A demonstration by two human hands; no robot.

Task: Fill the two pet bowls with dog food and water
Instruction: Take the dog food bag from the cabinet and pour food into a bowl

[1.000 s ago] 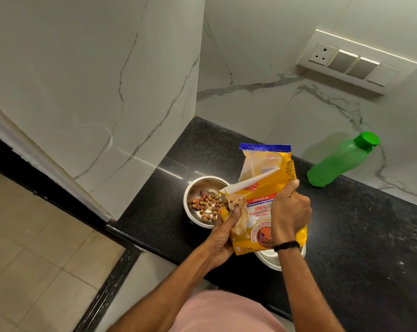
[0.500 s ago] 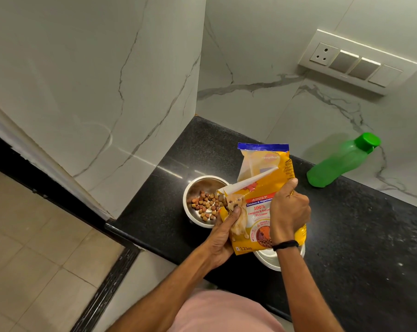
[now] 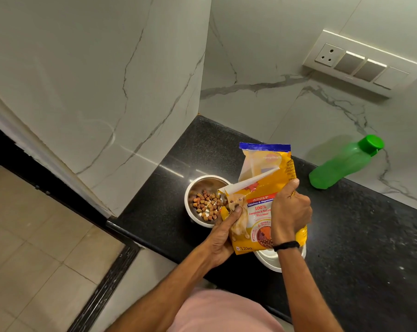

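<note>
Containers:
- Steel bowl [image 3: 208, 181] stands near the left end of the countertop [image 3: 360, 236], close to its front edge. A loose, thin layer of brown dog food [image 3: 206, 206] lies in it, and bare metal shows around the pieces.
- Yellow food bag [image 3: 262, 188], with a blue strip along its top, is held off the countertop. It is tilted left, with its torn-open corner over the right rim of the steel bowl.
- Left hand [image 3: 223, 233] grips the bag's lower left side. The thumb is pressed on the printed front just below the opening, and the fingers are behind, out of sight.
- Right hand [image 3: 290, 212] is clenched round the bag's right side at mid-height. There is a black band [image 3: 286, 245] on that wrist.
- Second bowl [image 3: 274, 262] sits at the front edge, just right of the first. It is mostly hidden under the bag and right wrist. I cannot tell what is in it.
- Green bottle [image 3: 344, 164], cap on, is at the back edge against the wall, well apart from the bowls. It looks slanted in this wide view. I cannot make out its contents.

Surface and room:
- The countertop is black speckled stone set in a corner of white marble-veined walls [image 3: 83, 68].
- A switch plate with socket [image 3: 363, 65] is on the back wall above the bottle.
- Beige floor tiles [image 3: 35, 236] lie left of the countertop, with a dark border strip.
- A pink garment [image 3: 226, 312] shows at the bottom of the view.
</note>
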